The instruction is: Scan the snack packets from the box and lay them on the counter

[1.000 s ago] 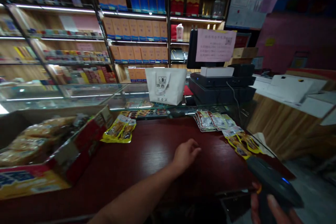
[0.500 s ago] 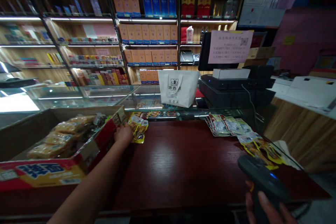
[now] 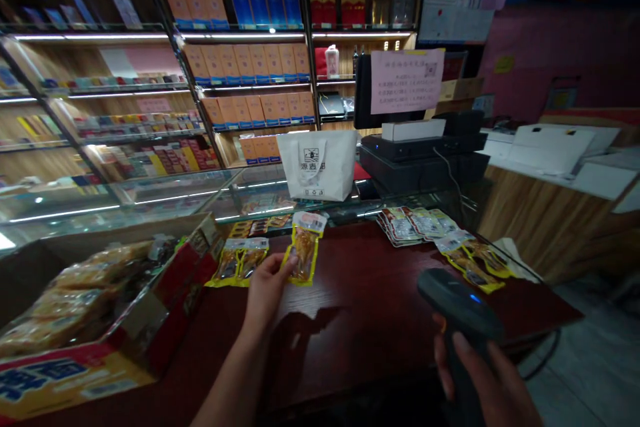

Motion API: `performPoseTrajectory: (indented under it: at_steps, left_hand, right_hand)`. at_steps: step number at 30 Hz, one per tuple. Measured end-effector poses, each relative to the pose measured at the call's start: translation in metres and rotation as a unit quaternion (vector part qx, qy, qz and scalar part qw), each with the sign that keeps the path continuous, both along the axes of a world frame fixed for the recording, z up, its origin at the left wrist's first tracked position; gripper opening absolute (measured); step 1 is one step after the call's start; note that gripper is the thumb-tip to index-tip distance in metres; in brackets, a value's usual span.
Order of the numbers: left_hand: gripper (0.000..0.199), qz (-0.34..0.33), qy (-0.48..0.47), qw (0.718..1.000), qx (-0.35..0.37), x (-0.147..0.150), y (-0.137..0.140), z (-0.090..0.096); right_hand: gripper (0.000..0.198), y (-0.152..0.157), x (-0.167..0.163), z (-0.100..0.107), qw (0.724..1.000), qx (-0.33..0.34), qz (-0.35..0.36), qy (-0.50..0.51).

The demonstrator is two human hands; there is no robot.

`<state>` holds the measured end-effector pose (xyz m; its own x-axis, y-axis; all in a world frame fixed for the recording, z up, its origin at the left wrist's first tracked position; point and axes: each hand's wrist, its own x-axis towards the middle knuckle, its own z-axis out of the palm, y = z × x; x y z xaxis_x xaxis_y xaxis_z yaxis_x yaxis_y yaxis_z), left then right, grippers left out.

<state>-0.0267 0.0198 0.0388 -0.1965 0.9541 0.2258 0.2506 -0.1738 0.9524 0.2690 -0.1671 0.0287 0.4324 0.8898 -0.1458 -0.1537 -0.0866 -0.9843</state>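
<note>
Dim overall, glowing shelf light strips (image 3: 242, 35), shadow on tabletop (image 3: 370, 287); blurred, stretched edges

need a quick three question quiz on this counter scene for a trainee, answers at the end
1. What does the left hand hold?
A) a cable
B) a yellow-edged packet
C) a cardboard carton

2. True or false: the dark scanner is in the right hand.

3. Fill in the blank: the white bag stands on the ____ counter at the far side of the dark red tabletop.

Key: 1. B; 2. True; 3. glass
</note>
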Motion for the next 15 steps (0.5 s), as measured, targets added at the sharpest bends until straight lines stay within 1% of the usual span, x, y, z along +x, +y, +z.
performPoseTrajectory:
  at_steps: [1, 2, 4, 6, 8, 11, 15]
  left_hand:
    - [0.038, -0.028, -0.065, 0.998, 0.000, 0.017, -0.008, -0.002]
    - [0.037, -0.044, -0.106, 0.993, -0.008, 0.032, -0.015, -0.005]
    - [0.034, -0.058, -0.154, 0.986, -0.021, 0.057, -0.024, -0.010]
    - [0.032, -0.062, -0.180, 0.982, -0.024, 0.073, -0.027, -0.017]
    - [0.031, -0.060, -0.192, 0.979, -0.022, 0.081, -0.025, -0.025]
    - [0.031, -0.055, -0.189, 0.980, -0.023, 0.084, -0.020, -0.037]
    - [0.030, -0.047, -0.169, 0.984, -0.023, 0.083, -0.018, -0.044]
  right_hand:
    - [0.060, 0.002, 0.000, 0.000, 1.000, 0.010, 0.019, -0.006]
    - [0.059, 0.003, 0.000, 0.000, 0.999, 0.021, 0.035, -0.014]
    - [0.055, 0.004, -0.004, 0.002, 0.997, 0.047, 0.045, -0.032]
    - [0.048, 0.005, -0.011, 0.005, 0.996, 0.079, 0.034, -0.039]
    - [0.042, 0.005, -0.019, 0.009, 0.994, 0.097, 0.032, -0.041]
    - [0.040, 0.010, -0.028, 0.017, 0.992, 0.111, 0.040, -0.053]
    - [0.043, 0.028, -0.036, 0.025, 0.987, 0.125, 0.054, -0.089]
